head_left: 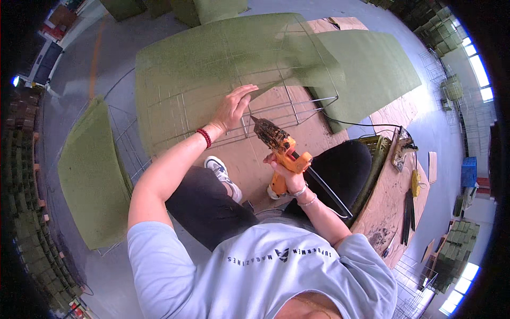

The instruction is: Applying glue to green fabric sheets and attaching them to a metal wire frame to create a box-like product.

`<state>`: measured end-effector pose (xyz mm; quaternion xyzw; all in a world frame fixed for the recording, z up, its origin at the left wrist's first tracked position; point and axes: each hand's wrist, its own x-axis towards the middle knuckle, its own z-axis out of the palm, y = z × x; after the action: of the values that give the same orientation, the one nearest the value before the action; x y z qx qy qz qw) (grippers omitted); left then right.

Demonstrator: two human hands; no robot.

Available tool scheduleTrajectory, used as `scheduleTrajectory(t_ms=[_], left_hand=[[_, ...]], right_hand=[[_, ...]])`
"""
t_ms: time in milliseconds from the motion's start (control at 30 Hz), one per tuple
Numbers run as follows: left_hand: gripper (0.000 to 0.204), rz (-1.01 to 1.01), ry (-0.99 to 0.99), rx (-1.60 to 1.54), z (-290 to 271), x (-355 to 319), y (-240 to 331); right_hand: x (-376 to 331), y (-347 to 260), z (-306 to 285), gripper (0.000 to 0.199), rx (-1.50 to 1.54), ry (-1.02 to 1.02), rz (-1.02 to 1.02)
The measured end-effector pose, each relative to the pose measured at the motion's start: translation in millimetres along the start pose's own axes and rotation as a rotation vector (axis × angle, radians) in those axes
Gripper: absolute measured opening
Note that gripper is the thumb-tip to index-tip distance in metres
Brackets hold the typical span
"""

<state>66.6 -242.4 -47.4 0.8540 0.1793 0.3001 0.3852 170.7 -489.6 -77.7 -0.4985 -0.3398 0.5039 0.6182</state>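
- Floor: smooth grey-blue floor [117,58], an orange line at upper left; flat brown cardboard sheet [313,139] at centre.
- Room: stacks of greenish blocks [21,202] along the left edge; bright windows [478,69] at upper right.
- Work piece: thin silvery metal wire frame [313,101], rectangular grid, upper centre, above the cardboard.
- Covering: large olive-green, partly see-through sheet [196,58] over the wire frame, blurred toward its right end; second flat green sheet [366,69] at upper right.
- Left hand [234,109]: fingers straight and close together, pointing to upper right, beside the frame; contact cannot be told.
- Tool: orange glue gun [300,159], centre, its nozzle crusted black and tilted to upper left; black rod [329,191] behind it.
- Right hand [287,174]: wrapped round the gun's grip.
- Side stand: stained cardboard top [382,204], right of centre, carrying slim black sticks [407,218] and a small yellow object [415,183].
- Container: blue plastic crate [468,171], far right; contents too small to tell.
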Motion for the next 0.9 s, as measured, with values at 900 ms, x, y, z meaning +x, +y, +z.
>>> scheduleTrajectory(t_ms=[900], left_hand=[[0.042,0.0,0.015,-0.001,2.1,1.0,-2.4]], right_hand=[[9.2,5.0,4.4,0.011,0.005,0.062,0.079]])
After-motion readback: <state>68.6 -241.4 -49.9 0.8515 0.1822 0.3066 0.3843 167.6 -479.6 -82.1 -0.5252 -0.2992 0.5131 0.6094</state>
